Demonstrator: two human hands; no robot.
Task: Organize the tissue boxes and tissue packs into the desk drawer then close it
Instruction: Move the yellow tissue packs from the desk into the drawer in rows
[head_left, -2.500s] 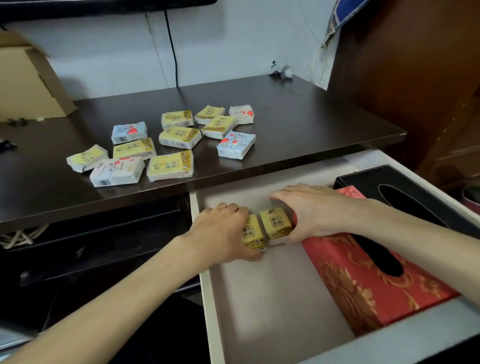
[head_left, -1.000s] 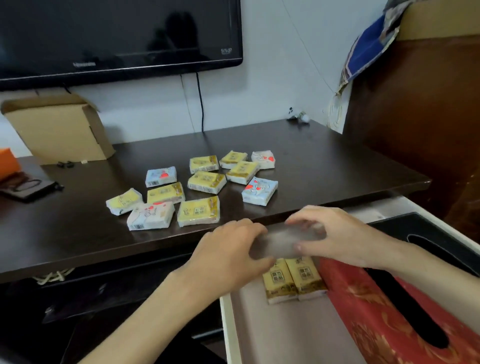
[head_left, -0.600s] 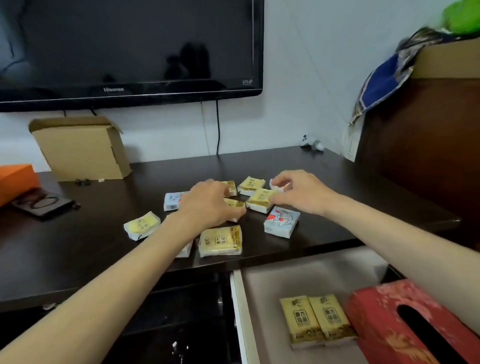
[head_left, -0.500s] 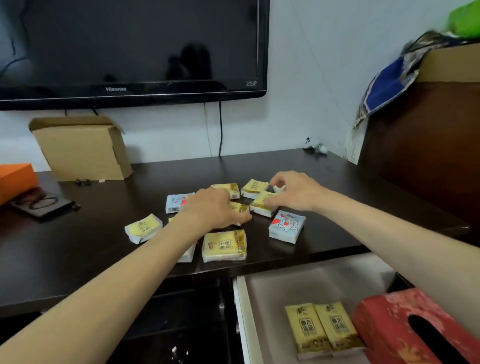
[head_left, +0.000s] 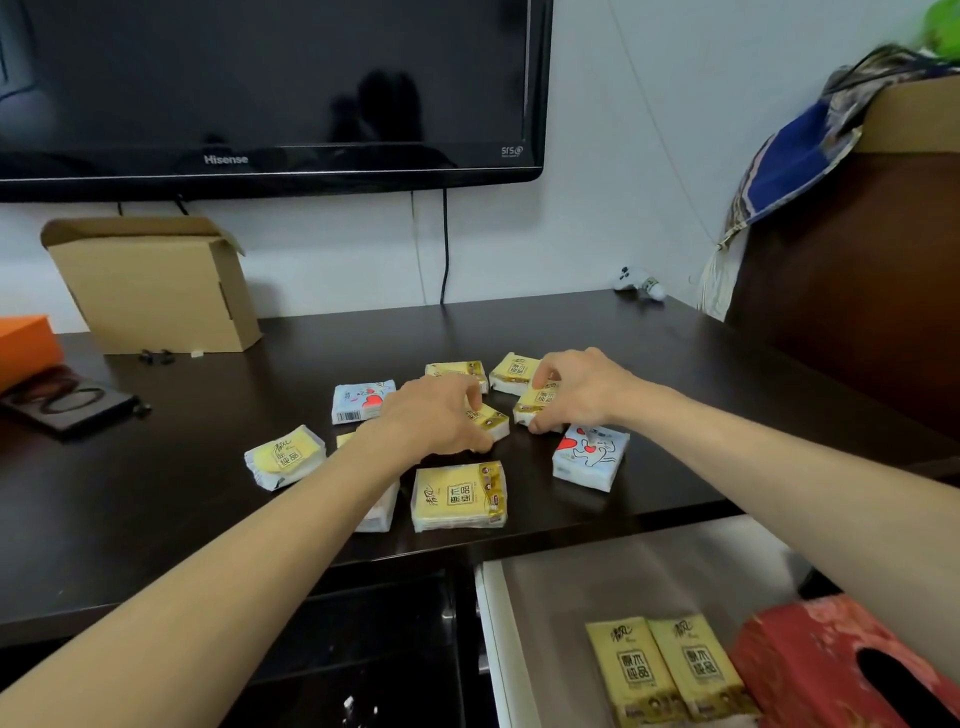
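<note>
Dark wooden desk top (head_left: 156, 493), head view: most small plastic-wrapped tissue packs lie loose around both hands. Left hand (head_left: 431, 415) closes on one yellow pack (head_left: 491, 418); right hand (head_left: 579, 389) pinches another yellow pack (head_left: 537, 402), long axis running away from the person. Below the right forearm, the open white drawer (head_left: 493, 623) holds two upright-printed yellow packs (head_left: 670, 670) beside a red tissue box (head_left: 810, 660). Judged early: about ten packs remain, drawer unclosed.

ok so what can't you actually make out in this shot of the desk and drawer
Head view only:
- Red tissue box: cut off by the bottom-right edge.
- Pack under the left forearm: mostly covered, design unclear.
- Left hand and right hand: fingertips curl over yellow packs; firm grip not confirmable.
- Drawer: right side hidden by the right arm.
</note>
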